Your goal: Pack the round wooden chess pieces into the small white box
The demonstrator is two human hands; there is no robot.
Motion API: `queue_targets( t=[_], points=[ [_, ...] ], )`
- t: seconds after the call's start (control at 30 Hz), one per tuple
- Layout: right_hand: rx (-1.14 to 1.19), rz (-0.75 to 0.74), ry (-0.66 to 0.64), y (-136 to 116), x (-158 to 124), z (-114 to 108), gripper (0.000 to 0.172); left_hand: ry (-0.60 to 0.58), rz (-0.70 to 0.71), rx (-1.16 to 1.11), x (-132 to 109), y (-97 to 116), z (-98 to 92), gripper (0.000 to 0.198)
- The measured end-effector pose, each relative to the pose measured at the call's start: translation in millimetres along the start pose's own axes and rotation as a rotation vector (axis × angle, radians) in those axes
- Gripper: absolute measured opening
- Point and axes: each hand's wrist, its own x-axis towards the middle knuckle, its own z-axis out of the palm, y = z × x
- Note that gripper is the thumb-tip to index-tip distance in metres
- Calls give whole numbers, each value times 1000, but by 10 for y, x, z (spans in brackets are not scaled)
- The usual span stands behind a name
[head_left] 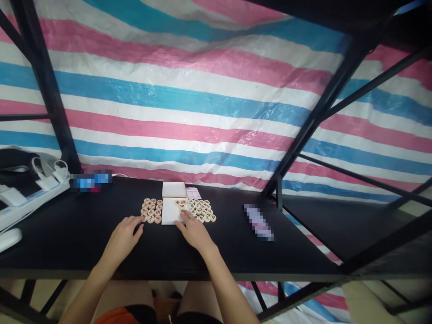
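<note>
Hand left (123,237): half-spread, at disc (144,218) | right hand (196,232): spread, perhaps touching boxed discs (183,202)

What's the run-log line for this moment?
left hand: at red pieces; right hand: over box; box: red pieces inside; black pieces: right of box

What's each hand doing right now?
Left hand: open, at round cream red-marked pieces.
Right hand: over white square box; can't tell if gripping.
</note>
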Motion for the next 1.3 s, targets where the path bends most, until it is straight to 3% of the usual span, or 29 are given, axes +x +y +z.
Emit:
queue_targets(
  t=[0.1, 0.17, 0.3, 0.5, 0.7, 0.87, 1.0, 1.07, 1.2, 1.3],
  points=[
    [-84, 32, 42, -35, 9, 3, 36, -28, 39, -168, -49, 192, 103, 24],
    [-111, 63, 76, -52, 15, 1, 31, -119, 87, -286, -83, 348, 201, 23],
    [-68, 150, 149, -58, 100, -47, 24, -217, 74, -358, -111, 542, 335, 21],
    [-78, 269, 23, -35, 345, -127, 20, -263, 58, -412, -113, 525, 273, 21],
    [-94, 326, 33, -34, 484, -80, 17, -259, 87, -404, -118, 520, 249, 23],
    [-52, 256, 96, -78, 399, -120, 20, -280, 139, -415, -129, 496, 265, 23],
    [176, -45, 288, -103, 90, -59, 30, -290, 148, -401, -125, 484, 279, 21],
    [300, -120, 279, -100, -90, 24, 26, -299, 132, -408, -101, 504, 290, 21],
    [422, -133, 261, -88, -302, 160, 22, -293, 94, -488, -27, 606, 348, 21],
    [462, -133, 277, -75, -323, 182, 24, -162, 26, -490, -4, 688, 413, 17]
  ],
)
